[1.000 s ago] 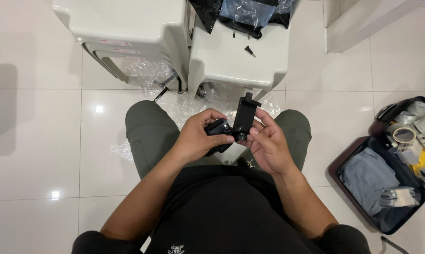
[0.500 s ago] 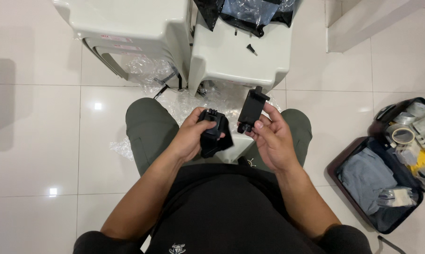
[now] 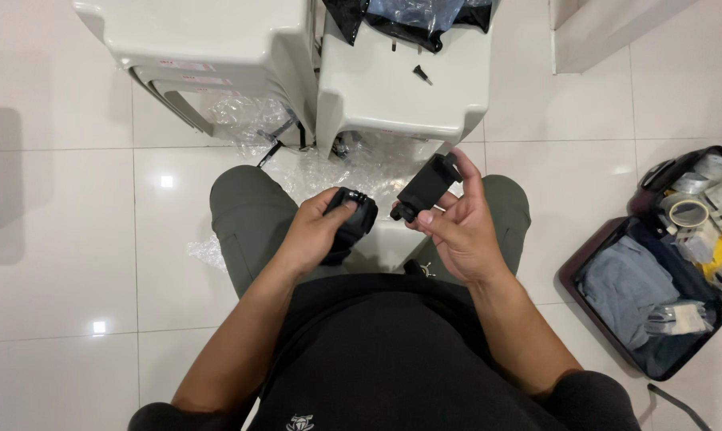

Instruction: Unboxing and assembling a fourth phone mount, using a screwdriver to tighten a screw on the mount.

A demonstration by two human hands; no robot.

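Two black parts sit apart: left hand (image 3: 317, 235) grips the round piece (image 3: 353, 223), right hand (image 3: 457, 231) pinches the flat bracket (image 3: 425, 186)

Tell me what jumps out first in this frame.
Dead centre, above the lap, two hands hold black parts apart: the left hand grips a chunky black piece, the right hand a flat black bracket. At the right edge an open case lies on the white tile floor.

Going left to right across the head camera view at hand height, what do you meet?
Left hand → rounded black part → flat black part → right hand → open case of supplies.
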